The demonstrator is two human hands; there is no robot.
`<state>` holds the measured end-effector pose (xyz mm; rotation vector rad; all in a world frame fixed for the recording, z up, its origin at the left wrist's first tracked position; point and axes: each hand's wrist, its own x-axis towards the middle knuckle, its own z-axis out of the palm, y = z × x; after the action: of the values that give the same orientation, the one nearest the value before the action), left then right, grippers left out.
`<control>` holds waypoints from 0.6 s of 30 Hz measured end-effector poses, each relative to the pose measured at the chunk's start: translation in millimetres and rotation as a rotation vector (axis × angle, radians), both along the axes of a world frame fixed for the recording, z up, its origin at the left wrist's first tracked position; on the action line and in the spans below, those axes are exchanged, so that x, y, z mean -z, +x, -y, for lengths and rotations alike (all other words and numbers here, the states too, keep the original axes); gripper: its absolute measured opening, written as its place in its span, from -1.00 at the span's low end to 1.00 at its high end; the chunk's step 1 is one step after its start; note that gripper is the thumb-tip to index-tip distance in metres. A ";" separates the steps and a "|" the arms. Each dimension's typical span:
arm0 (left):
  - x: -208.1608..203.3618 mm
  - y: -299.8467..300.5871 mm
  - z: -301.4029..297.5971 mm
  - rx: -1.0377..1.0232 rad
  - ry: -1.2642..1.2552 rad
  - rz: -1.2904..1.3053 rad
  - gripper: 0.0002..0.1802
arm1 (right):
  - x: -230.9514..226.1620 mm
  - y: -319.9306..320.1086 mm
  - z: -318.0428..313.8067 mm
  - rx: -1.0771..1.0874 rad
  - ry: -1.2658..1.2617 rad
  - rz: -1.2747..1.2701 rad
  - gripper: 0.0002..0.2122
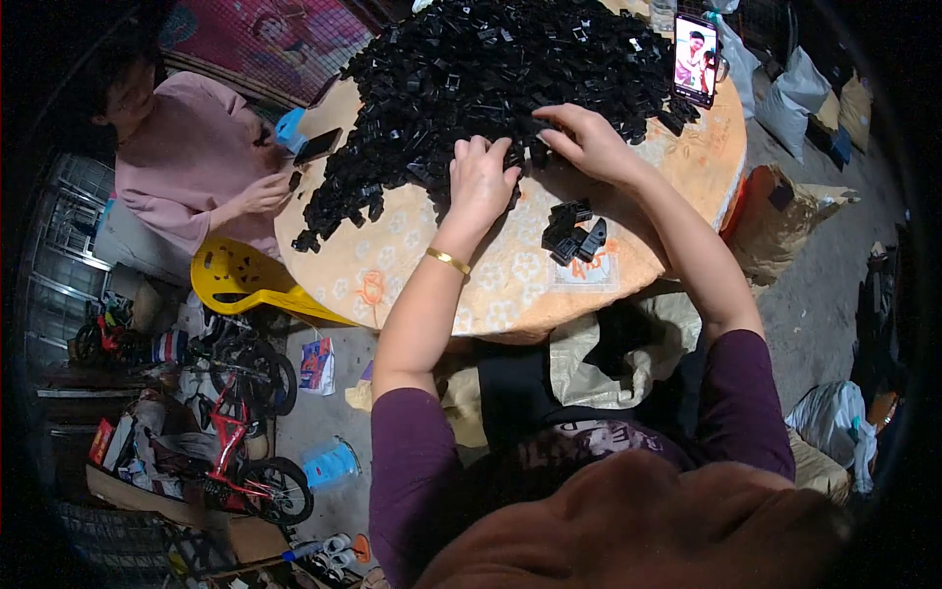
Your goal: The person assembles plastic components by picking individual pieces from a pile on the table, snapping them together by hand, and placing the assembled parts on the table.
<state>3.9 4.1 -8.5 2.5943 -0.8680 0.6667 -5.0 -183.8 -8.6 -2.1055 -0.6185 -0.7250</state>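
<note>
A large heap of small black plastic parts (442,88) covers much of the round table. At the heap's near edge, my left hand (479,182) has its fingers curled down over black parts, its fingertips partly hidden. To its right, my right hand (594,145) bends thumb and fingers together around a small black plastic part (539,126); its exact shape is too dark to make out. A small separate cluster of black parts (573,232) lies on the patterned tablecloth (412,265), nearer to me than the right hand.
Across to the left, a person in a pink top (201,157) sits on a yellow chair (235,280), a hand at the table's edge. A phone with a lit screen (695,59) stands at the right; a dark phone (317,145) lies left. Sacks (780,221) and small bicycles (235,442) occupy the floor.
</note>
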 end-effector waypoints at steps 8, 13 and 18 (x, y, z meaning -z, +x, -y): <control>1.4 4.9 -2.6 -0.076 0.253 0.186 -0.66 | -5.5 -4.0 -2.3 -0.037 0.228 -0.211 -0.74; -6.1 13.2 -11.8 -0.158 0.125 0.259 -0.52 | -5.4 -4.5 -0.4 -0.022 0.116 -0.185 -0.73; -10.9 3.8 -17.7 0.067 0.198 0.038 -0.63 | -7.8 -7.7 -3.1 -0.101 0.357 -0.277 -0.74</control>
<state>7.7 21.8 2.4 2.7192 -1.0778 0.6422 -12.7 -180.6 -0.9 -1.7876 -0.4055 -0.4380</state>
